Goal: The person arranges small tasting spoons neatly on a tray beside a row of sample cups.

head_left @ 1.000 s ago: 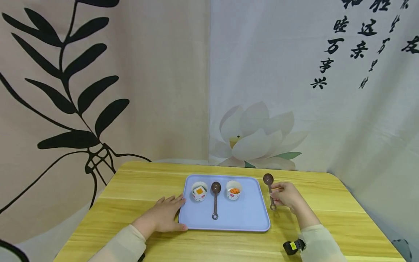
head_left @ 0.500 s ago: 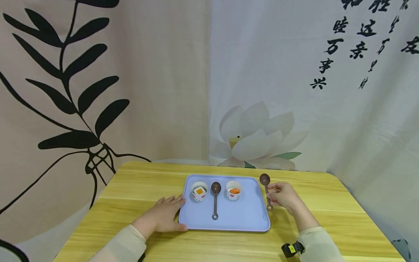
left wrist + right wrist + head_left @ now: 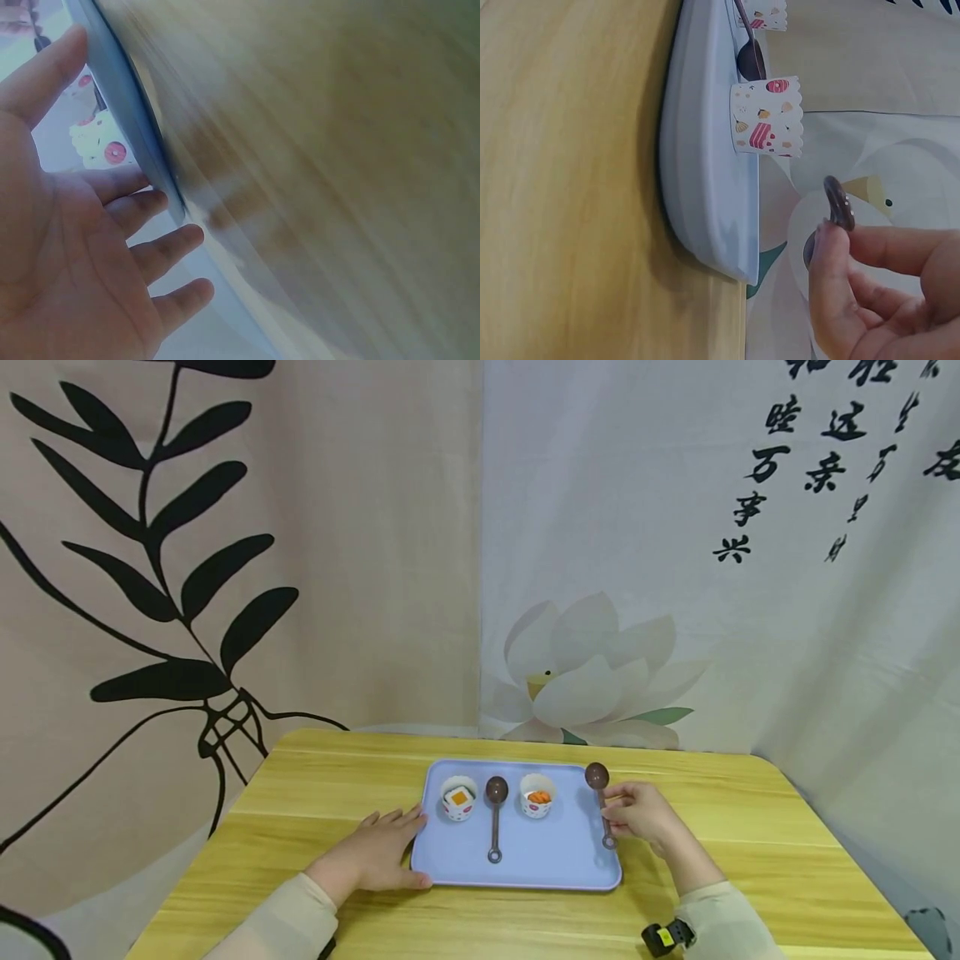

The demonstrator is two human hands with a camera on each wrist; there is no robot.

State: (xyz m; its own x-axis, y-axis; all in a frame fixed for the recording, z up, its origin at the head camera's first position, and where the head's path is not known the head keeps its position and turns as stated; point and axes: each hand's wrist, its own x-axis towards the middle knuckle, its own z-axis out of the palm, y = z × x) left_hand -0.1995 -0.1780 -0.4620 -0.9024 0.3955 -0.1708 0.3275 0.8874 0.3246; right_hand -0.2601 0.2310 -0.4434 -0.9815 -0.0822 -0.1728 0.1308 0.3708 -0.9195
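Note:
A brown spoon (image 3: pixel 597 776) with a round bowl and a ring-ended handle is pinched by my right hand (image 3: pixel 637 811) above the right edge of the pale blue tray (image 3: pixel 551 860). The right wrist view shows the spoon's ring end (image 3: pixel 840 204) past the thumb and forefinger, raised above the tray's level. My left hand (image 3: pixel 378 852) rests at the tray's left edge, fingers straight and spread; in the left wrist view its fingertips (image 3: pixel 154 199) lie along the tray's side. A second brown spoon (image 3: pixel 496 792) lies mid-tray between two patterned paper cups.
The left paper cup (image 3: pixel 458 810) holds a white piece with an orange square; the right paper cup (image 3: pixel 536 808) holds orange pieces. A wooden table (image 3: pixel 337 785) carries the tray. Behind it hangs a printed curtain (image 3: pixel 390 568).
My right hand has moved left with the spoon, from over the table beside the tray to over the tray's right edge. The left hand stays at the tray.

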